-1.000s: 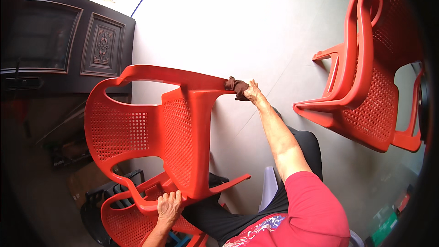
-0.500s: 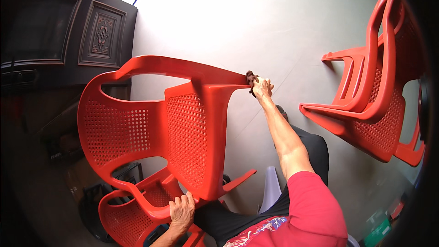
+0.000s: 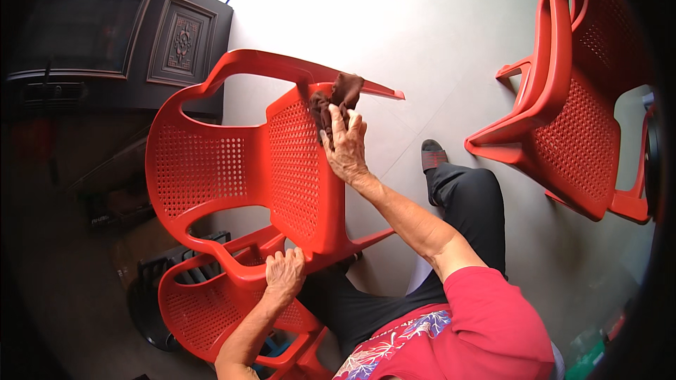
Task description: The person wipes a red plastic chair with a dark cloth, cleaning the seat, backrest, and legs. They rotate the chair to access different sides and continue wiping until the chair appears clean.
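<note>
A red plastic armchair [image 3: 294, 169] with a perforated seat and back is tilted in front of me, its backrest to the left. My left hand [image 3: 285, 273] is closed on its near side, where the armrest meets the seat edge. With my right hand [image 3: 345, 146] I hold a crumpled dark brown cloth [image 3: 346, 90] against the far front corner of the seat, next to the far leg. The fingers are bent around the cloth's lower part.
Another red chair [image 3: 201, 313] stands below the tilted one, at the lower left. Stacked red chairs [image 3: 574, 141] are on the right. A dark carved door [image 3: 184, 39] is at the far left. My slippered foot [image 3: 433, 156] rests on the grey floor [image 3: 394, 35].
My right hand has moved with the cloth from the far chair leg back to the seat's front corner. The left hand keeps its grip; the view has shifted a little.
</note>
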